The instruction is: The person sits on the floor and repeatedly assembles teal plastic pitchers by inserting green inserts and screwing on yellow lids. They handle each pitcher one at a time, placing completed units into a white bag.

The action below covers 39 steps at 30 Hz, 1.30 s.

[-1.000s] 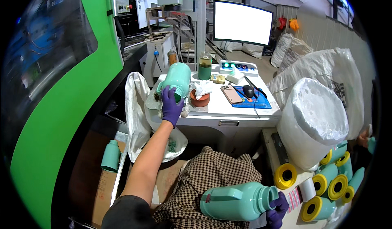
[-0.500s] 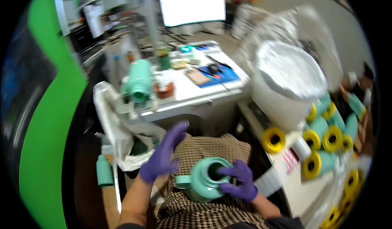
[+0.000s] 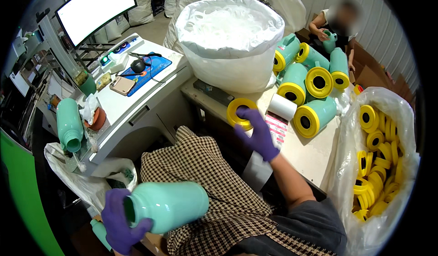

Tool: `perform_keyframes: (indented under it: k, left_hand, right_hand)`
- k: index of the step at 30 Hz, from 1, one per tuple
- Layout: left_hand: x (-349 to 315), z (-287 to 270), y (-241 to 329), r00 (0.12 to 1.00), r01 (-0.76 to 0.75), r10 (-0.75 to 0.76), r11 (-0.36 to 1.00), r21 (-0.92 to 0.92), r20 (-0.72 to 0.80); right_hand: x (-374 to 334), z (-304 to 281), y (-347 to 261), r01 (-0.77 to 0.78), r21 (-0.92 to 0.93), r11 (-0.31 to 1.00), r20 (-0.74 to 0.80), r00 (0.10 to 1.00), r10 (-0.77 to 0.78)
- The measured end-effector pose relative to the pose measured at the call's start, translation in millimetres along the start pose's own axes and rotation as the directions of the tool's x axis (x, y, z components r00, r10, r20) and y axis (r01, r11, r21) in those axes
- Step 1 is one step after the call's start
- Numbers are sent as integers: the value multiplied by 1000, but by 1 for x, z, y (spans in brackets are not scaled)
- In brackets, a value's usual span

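Note:
My left hand, in a purple glove, is closed round the neck of a mint-green jug. The jug lies on its side above my lap, its open mouth toward that hand and its base toward the right. My right hand, gloved alike, reaches over the table on the right with thumb and fingers apart. Its fingertips are at the near right edge of a yellow ring-shaped cap; whether they touch it I cannot tell. Beside that hand lies a white roll.
Several green jugs with yellow ends lie on the right table, near a white-lined tub. A plastic bag holds yellow caps. On the left desk are a phone, a mouse and another jug. A co-worker holds a jug.
The view has turned right. The jug has tipped from upright onto its side, and my left hand now grips its neck. My right hand has left the jug and reached to the yellow cap.

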<state>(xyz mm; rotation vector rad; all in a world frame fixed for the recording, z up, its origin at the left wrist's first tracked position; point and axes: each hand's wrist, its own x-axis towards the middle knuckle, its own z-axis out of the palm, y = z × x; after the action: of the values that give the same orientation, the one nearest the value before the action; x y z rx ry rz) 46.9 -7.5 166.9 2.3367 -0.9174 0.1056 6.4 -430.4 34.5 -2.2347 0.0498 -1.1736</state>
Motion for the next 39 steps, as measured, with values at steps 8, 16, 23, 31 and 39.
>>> perform_keyframes:
  k: [8,16,23,31,39]
  left_hand:
    - [-69,29,-73,799,371,-563,736,-567,-209]
    - [-156,92,-118,678,156,-587,702,-695,-441]
    - [-107,116,-75,617,72,-740,394,-917,-269]
    - [-73,137,-65,676,161,-724,326,-932,-136]
    - [-74,135,-70,647,190,-759,245,-951,-66]
  right_hand:
    - [62,-1,208,-284,-587,758,464,649,602]
    - [79,-36,144,-764,-175,621,635,394,664]
    - [-44,-30,6,-766,539,350,516,629,581]
    - [-55,44,-66,-221,567,793,226,968,108]
    - [-63,45,-75,-42,505,862,214,974,-77]
